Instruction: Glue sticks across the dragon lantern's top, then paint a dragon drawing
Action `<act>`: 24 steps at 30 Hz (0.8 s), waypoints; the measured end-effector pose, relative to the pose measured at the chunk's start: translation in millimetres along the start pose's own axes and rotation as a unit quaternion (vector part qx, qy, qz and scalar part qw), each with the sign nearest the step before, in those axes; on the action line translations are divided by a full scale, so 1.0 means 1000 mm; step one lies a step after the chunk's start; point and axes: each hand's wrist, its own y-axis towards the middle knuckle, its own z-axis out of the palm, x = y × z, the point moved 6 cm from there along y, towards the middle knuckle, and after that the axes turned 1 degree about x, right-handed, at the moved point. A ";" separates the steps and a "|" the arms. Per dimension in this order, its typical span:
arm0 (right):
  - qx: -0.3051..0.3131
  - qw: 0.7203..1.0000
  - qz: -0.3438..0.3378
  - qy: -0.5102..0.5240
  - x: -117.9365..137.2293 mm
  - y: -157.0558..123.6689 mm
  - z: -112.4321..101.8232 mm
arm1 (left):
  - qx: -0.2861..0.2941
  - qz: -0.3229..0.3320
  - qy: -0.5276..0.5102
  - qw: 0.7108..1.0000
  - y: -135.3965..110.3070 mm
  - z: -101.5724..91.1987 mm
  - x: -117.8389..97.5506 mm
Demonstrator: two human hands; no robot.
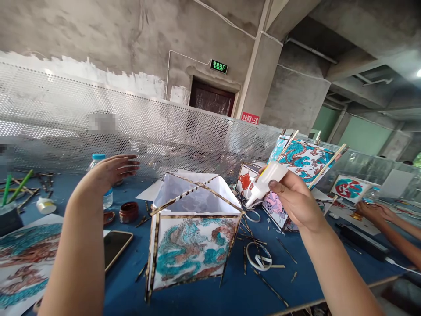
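An open-topped box of white paper panels framed in mottled brown-and-black sticks (194, 250) stands upright on a blue table (184, 303), near the middle of the view; its front panel bears a teal-and-brown dragon drawing, and sticks cross over its open top. At the box's right top corner, a white plastic squeeze bottle with a tapered nozzle (270, 177) is tilted nozzle-down; contact between tip and frame cannot be determined. The right hand (297, 197) grips this bottle, thumb on the near side. The left hand (108, 173) is raised left of the box, holding nothing, fingers extended. Behind it stands a clear plastic bottle with a blue cap (108, 199). A small round dark-brown jar (129, 213) and a black-screened smartphone (119, 248) lie between the left arm and the box. A white ring of tape (264, 263) lies to the box's right. Farther right, another person's hands (371, 211) are over the table. Beyond the table runs a perforated grey metal screen (148, 145).
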 end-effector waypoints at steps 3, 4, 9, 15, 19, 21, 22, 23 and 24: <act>-0.017 1.000 -0.020 -0.007 0.001 -0.002 -0.001 | -0.001 0.004 0.003 1.000 -0.001 0.001 -0.001; -0.019 1.000 -0.023 -0.009 0.002 -0.002 0.000 | -0.001 0.003 0.004 1.000 -0.001 0.001 -0.001; -0.012 1.000 -0.019 -0.001 0.000 -0.001 0.008 | 0.002 -0.001 0.006 1.000 0.003 -0.001 0.001; -0.011 1.000 -0.001 0.010 -0.007 0.002 0.011 | 0.006 0.005 0.011 1.000 0.004 -0.002 0.002; -0.024 1.000 -0.004 0.005 -0.010 0.004 0.010 | -0.010 -0.005 0.005 1.000 0.001 -0.001 0.001; -0.028 1.000 -0.002 0.006 -0.011 0.005 0.010 | -0.009 -0.005 0.003 1.000 0.001 -0.001 0.001; -0.030 1.000 0.000 0.007 -0.011 0.005 0.010 | -0.009 -0.003 0.002 1.000 0.002 -0.001 0.001; -0.032 0.999 0.002 0.008 -0.012 0.006 0.010 | -0.008 -0.004 0.001 1.000 0.003 -0.002 0.001; -0.034 0.999 0.003 0.009 -0.012 0.006 0.010 | -0.007 -0.003 0.001 1.000 0.003 -0.003 0.002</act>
